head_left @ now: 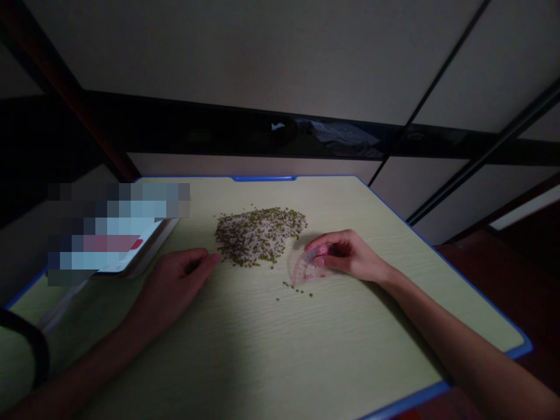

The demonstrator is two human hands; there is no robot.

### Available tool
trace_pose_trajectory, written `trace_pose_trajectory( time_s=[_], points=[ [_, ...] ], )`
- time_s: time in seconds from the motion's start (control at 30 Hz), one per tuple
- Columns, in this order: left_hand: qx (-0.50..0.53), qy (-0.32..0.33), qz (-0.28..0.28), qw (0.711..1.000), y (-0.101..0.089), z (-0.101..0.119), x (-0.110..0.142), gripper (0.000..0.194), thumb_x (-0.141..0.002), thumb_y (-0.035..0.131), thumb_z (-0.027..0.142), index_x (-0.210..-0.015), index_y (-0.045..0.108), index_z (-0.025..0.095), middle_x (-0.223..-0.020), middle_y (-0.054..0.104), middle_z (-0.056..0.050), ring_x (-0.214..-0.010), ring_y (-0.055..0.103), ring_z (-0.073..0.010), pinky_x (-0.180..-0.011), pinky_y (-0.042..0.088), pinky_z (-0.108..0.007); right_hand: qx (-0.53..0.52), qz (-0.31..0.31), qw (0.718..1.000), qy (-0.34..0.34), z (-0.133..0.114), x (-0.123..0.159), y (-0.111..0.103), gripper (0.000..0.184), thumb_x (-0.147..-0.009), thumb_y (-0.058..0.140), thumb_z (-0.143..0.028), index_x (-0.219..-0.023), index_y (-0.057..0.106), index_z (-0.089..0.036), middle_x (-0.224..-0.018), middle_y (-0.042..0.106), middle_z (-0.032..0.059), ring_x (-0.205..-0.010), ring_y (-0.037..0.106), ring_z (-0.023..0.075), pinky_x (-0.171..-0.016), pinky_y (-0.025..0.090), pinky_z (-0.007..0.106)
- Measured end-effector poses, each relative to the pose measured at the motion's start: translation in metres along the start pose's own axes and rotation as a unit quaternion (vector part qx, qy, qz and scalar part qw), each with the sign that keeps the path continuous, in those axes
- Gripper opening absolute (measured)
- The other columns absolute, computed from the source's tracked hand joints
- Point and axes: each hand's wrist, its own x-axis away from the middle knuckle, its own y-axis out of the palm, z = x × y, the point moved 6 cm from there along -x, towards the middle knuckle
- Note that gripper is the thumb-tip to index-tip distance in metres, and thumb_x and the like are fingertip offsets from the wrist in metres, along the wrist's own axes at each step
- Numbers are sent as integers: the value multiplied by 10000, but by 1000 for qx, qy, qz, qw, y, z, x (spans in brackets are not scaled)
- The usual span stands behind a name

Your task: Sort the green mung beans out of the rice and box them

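Note:
A pile of small green beans mixed with white grains, which look like mung beans and rice (pixel 258 233), lies spread on the table (pixel 271 356). My right hand (pixel 350 256) pinches a clear protractor (pixel 301 266) with pink markings between thumb and fingers. The protractor is just right of the pile, its curved edge facing left. A short row of loose green beans (pixel 297 290) lies below that edge. On the left, my left hand (pixel 179 277) rests in a loose fist, thumb tip at the pile's lower left edge, with nothing visible in it.
At the left stands a tablet-like device with a lit screen (pixel 118 265), partly blurred out. A dark curved band (pixel 32 344) shows at the lower left. The table has a blue rim (pixel 265 178). Behind it are pale cabinet panels (pixel 245 52) and a dark recess with cloth (pixel 341 137).

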Motion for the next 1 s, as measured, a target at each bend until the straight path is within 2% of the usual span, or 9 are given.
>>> trace_pose_trajectory(
  time_s=[0.13, 0.33, 0.57, 1.0],
  points=[
    [-2, -5, -3, 1000, 0, 1, 0, 381, -665, 377, 516, -420, 342, 226, -391, 336, 74, -414, 374, -109, -454, 274, -238, -6, 0, 1000, -8, 0, 0, 0, 178, -670, 658, -184, -838, 678, -126, -597, 523, -14, -513, 422, 74, -480, 338, 230],
    [-10, -10, -4, 1000, 1, 3, 0, 381, -663, 375, 517, -420, 332, 226, -397, 326, 75, -419, 371, -109, -464, 269, -240, 1, -11, 1000, -10, 0, 0, 2, 180, -669, 655, -168, -839, 677, -116, -585, 509, -24, -501, 404, 63, -464, 309, 215],
    [-2, -10, -2, 1000, 1, 3, 0, 387, -662, 372, 521, -417, 321, 226, -395, 319, 75, -416, 367, -107, -459, 271, -238, -16, -10, 1000, -20, -2, 0, 5, 172, -673, 656, -163, -836, 683, -116, -592, 535, -14, -512, 433, 69, -481, 344, 219],
    [7, -17, -5, 1000, 1, -2, 1, 384, -664, 384, 521, -423, 329, 227, -391, 313, 79, -400, 352, -102, -442, 263, -237, -11, 29, 999, -15, -1, -4, 9, 198, -668, 661, -191, -851, 679, -117, -598, 545, -16, -514, 439, 69, -486, 362, 207]
  ],
)
